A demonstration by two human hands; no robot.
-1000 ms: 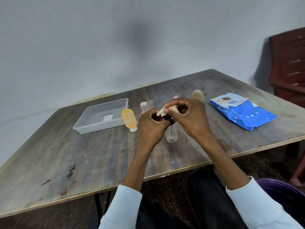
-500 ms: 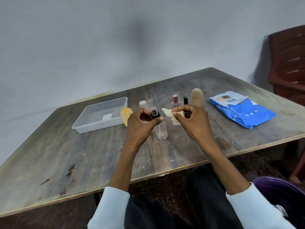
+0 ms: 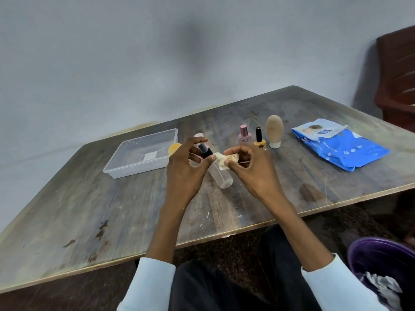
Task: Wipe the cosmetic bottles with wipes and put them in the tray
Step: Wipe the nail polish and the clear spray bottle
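My left hand [image 3: 187, 170] grips a clear spray bottle [image 3: 221, 176] by its black cap, holding it tilted above the table. My right hand [image 3: 249, 169] pinches a crumpled, soiled wipe [image 3: 221, 159] against the bottle's neck. The clear plastic tray [image 3: 125, 169] stands empty to the left. Behind my hands stand a pink perfume bottle [image 3: 244, 136], a yellow nail polish bottle [image 3: 259, 140] and a beige tube [image 3: 274, 131] on its cap. A yellow tube [image 3: 174, 148] and a pale pink bottle [image 3: 198, 136] are partly hidden behind my left hand.
A blue pack of wipes [image 3: 341, 147] lies at the right of the wooden table [image 3: 112, 216]. A purple bin [image 3: 381, 259] holding used wipes sits at the lower right, and a brown chair [image 3: 397, 77] stands at the far right. My lap is under the table's front edge.
My hands parted from a tight cluster over the bottle's top. The left hand tilted the bottle left by its cap, and the wipe is now at the neck.
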